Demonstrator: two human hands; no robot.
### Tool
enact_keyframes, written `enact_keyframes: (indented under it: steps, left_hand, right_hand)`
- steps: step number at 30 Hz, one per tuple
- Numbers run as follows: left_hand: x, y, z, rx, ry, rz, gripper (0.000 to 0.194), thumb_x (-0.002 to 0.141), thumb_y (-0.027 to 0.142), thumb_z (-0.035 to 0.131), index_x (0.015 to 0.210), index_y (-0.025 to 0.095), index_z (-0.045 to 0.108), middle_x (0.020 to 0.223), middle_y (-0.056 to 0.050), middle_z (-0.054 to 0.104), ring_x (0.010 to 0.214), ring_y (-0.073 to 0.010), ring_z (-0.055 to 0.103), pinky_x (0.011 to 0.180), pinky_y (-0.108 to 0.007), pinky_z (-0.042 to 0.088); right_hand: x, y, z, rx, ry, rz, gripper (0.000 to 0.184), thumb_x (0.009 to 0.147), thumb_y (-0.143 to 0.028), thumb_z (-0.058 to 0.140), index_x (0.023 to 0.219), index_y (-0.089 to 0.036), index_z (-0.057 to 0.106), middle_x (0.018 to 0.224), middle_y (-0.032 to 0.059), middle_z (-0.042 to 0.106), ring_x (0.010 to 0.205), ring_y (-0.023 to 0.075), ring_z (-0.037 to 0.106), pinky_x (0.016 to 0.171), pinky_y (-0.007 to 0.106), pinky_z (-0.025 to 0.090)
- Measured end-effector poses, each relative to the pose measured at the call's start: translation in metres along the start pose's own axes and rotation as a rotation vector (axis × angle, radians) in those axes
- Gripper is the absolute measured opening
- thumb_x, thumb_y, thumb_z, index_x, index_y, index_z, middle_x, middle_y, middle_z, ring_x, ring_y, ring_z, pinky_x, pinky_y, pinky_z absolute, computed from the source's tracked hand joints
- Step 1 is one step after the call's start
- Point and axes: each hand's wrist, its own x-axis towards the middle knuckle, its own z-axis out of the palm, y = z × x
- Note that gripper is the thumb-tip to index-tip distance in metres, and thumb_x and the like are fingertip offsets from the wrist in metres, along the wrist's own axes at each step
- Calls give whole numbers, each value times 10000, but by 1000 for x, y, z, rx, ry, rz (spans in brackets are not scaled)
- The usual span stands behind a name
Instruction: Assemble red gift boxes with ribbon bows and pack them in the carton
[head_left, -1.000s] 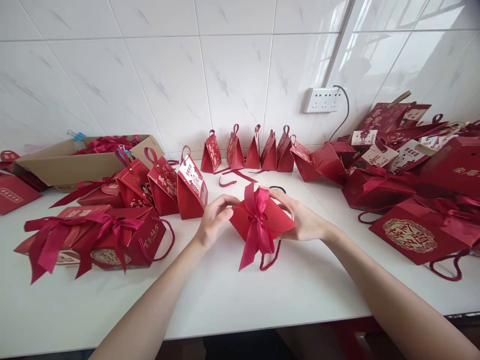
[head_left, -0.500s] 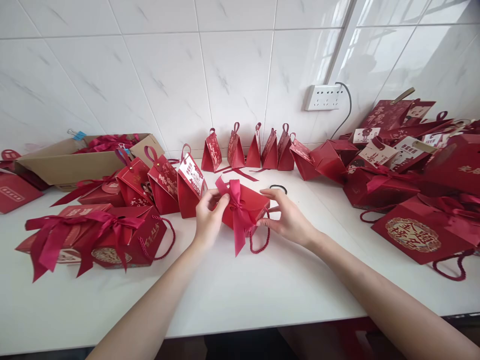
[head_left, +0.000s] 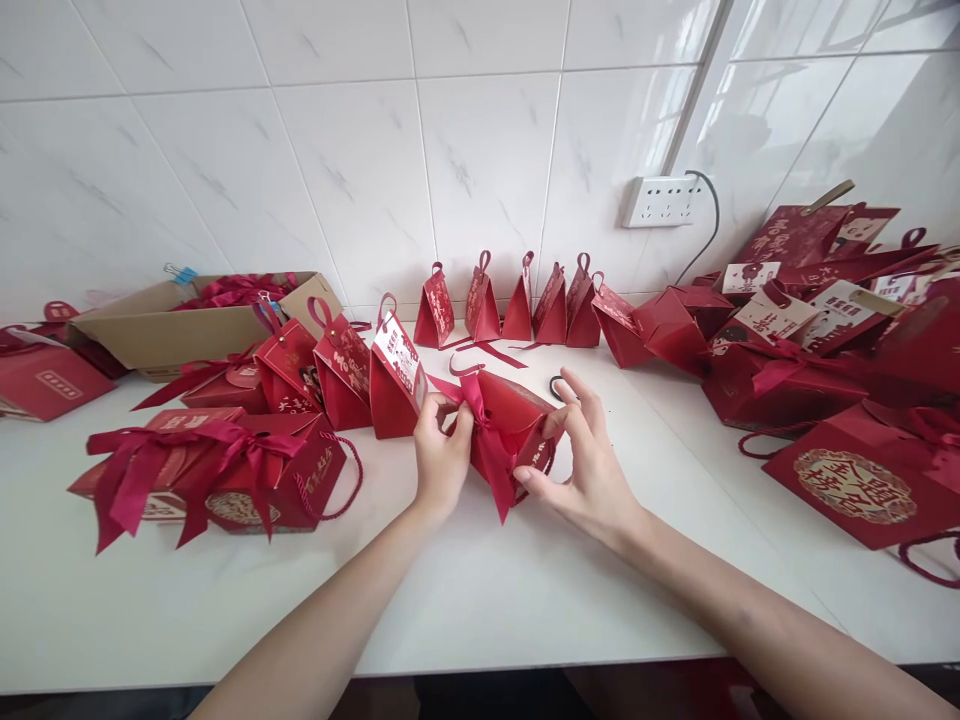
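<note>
Held box (head_left: pixel 516 400): bow (head_left: pixel 478 410) at risk

The box is at front middle, between both hands; contact with the worktop (head_left: pixel 450 620) cannot be confirmed. The left hand (head_left: pixel 442 450) pinches the bow; whether its fingers also catch card cannot be told. The right hand (head_left: pixel 589 470) grips the printed end between thumb and forefinger. A sideways tug could loosen the bow; too firm a squeeze could crease that end. The box's base and far side are hidden. Beyond, a black ring (head_left: pixel 553 388) is partly covered by the right hand. The pile (head_left: pixel 802 375) runs off the right edge; the carton's (head_left: pixel 187 342) contents are indistinct.
</note>
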Motion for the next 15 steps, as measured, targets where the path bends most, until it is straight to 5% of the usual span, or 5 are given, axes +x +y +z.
enact_keyframes:
  steps: [7,11,15]
  left_hand:
    - [-3,-2,2,-14,-3,8,92,820,265,545,792,190,500,764,0,569,701,-123,561,652,-228,470]
    - [-3,-3,3,-12,16,20,88,824,271,549,804,193,514,759,-1,577,710,-124,574,668,-229,481]
    - [-1,-1,3,-38,0,13,122,816,301,577,856,188,555,813,-31,630,788,-156,609,753,-275,501]
  right_hand:
    - [-1,-6,0,-133,26,-38,298,823,-446,616,776,-224,423,1284,207,417,1336,356,330,816,465,522]
    - [2,-5,-3,-37,42,-13,196,898,-305,524,745,-224,435,1255,155,459,1298,266,407,929,420,475]
    - [8,-2,-8,73,30,145,221,901,-330,493,712,-221,453,1171,118,517,1253,253,441,902,385,465]
